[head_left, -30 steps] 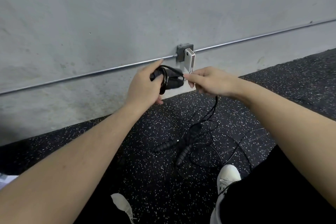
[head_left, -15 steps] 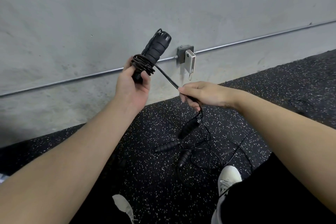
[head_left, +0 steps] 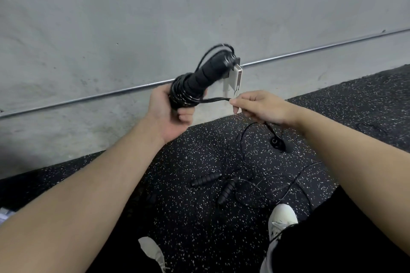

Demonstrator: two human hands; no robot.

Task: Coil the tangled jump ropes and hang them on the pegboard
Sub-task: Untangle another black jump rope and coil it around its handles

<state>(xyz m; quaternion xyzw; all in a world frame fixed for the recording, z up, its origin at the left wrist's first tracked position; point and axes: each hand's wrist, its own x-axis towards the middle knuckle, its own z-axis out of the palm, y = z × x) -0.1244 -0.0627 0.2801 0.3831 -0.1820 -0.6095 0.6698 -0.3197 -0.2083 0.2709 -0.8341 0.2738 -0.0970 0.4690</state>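
- The jump rope handle (head_left: 205,75) is being held up in front of the wall (head_left: 199,6), tilting up and to the right, with cord coils (head_left: 182,95) wrapping its lower end.
- The left hand (head_left: 165,113) is gripping the handle just below the coils, fingers curling around it.
- The right hand (head_left: 259,106) is pinching the cord (head_left: 213,100) between thumb and fingertips, to the right of the handle; the cord is running taut from the coils.
- A second handle (head_left: 276,142) is dangling under the right hand.
- Two more handles (head_left: 206,179) are lying in loose cord on the floor (head_left: 188,217), below the held handle.
- A white shoe (head_left: 281,217) is standing beside them.
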